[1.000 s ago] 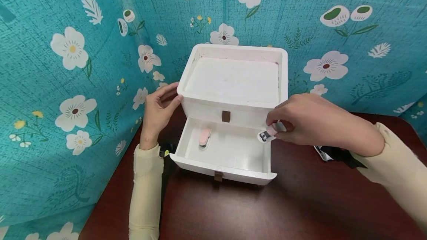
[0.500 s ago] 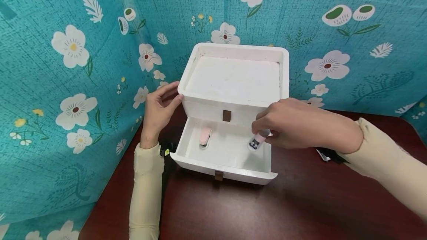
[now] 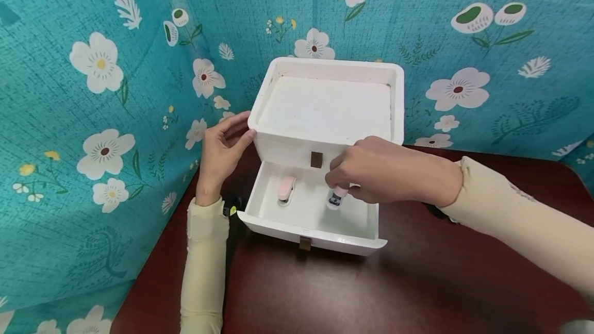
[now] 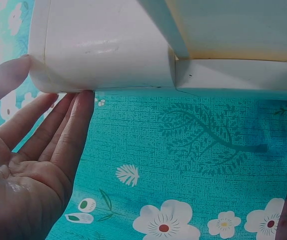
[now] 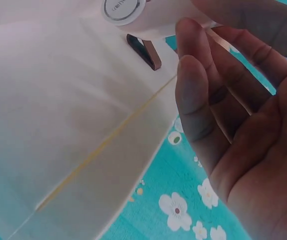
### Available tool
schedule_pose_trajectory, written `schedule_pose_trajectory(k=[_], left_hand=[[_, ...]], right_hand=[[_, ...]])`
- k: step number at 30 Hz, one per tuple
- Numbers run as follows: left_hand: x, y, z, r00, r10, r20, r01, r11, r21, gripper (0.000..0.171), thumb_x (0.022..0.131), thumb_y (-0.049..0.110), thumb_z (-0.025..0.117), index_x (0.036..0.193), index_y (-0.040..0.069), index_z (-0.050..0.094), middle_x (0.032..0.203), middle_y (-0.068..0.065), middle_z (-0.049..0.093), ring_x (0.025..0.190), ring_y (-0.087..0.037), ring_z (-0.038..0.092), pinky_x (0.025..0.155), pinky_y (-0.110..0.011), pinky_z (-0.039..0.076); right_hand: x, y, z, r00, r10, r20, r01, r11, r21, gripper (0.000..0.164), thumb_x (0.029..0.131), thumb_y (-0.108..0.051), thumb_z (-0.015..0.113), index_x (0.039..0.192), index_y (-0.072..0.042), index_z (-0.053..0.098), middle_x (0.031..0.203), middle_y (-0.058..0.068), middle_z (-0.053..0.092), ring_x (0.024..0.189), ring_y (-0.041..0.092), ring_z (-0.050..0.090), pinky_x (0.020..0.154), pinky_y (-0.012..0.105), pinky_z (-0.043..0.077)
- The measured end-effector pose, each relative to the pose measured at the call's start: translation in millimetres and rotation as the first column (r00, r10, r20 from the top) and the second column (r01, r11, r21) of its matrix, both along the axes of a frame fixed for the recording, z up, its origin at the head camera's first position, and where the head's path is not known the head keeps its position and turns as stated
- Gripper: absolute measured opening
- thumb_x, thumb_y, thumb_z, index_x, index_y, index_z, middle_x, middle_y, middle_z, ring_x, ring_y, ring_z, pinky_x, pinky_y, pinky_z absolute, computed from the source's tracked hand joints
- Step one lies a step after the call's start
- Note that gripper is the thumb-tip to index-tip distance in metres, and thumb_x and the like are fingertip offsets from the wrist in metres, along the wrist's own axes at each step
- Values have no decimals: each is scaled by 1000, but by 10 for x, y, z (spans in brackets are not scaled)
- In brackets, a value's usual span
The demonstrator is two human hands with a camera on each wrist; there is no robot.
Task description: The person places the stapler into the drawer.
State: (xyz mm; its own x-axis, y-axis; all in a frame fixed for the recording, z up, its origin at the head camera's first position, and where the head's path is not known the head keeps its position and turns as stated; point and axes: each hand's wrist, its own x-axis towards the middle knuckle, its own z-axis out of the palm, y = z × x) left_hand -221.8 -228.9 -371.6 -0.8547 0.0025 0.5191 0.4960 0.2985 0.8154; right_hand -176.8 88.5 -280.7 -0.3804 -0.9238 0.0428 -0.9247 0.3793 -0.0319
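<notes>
A white two-drawer desktop box (image 3: pixel 283 147) has its lower drawer (image 3: pixel 274 226) pulled out. Inside the drawer, towards the left, lies a small pink stapler (image 3: pixel 285 188). My right hand (image 3: pixel 371 169) pinches a second small pink stapler (image 3: pixel 336 198) over the right half of the drawer; in the right wrist view this stapler (image 5: pixel 161 24) shows a round, lettered end. At the box's left front corner is my left hand (image 3: pixel 220 156). In the left wrist view the straight fingers (image 4: pixel 78 117) touch one side and the thumb another.
A shallow, raised-rim tray (image 3: pixel 325 107) tops the box. Brown pull tabs mark the upper front (image 3: pixel 316 160) and the drawer front. Teal flowered cloth (image 3: pixel 153 92) hangs behind and left of the dark red table (image 3: pixel 287 293). Something grey (image 3: pixel 577 327) peeks in at the lower right corner.
My right hand has moved left with the pink stapler, from the drawer's right edge to inside its right half. The left hand has stayed at the box's corner.
</notes>
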Motion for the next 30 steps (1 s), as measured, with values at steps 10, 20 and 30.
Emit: schedule_pose_trajectory(k=[10,20,30], left_hand=[[-2,-5,-8,1000,7,6,-7,1000,-5,45,95,5,75,138,-1,65,135,-21,70,123,-38,71,94,-24,59],[-17,2,24,1000,4,-4,-4,1000,-16,46,95,8,76,139,0,65,136,-19,70,123,-35,71,94,-28,60],[-6,0,-9,1000,13,2,-13,1000,-12,45,95,7,76,138,0,66,135,-20,70,122,-37,72,93,-24,60]], right_hand=[[-82,-240,-118,998,43,-35,-41,998,41,33,81,12,63,73,-20,65,69,-10,59,58,9,39,48,23,30],[-165,-370,-261,995,71,-70,-65,995,81,32,87,8,63,72,-20,66,64,-6,56,58,12,34,50,24,28],[-230,-502,-407,988,72,-137,-52,989,142,28,88,1,68,73,-23,66,70,-5,66,55,15,43,50,30,37]])
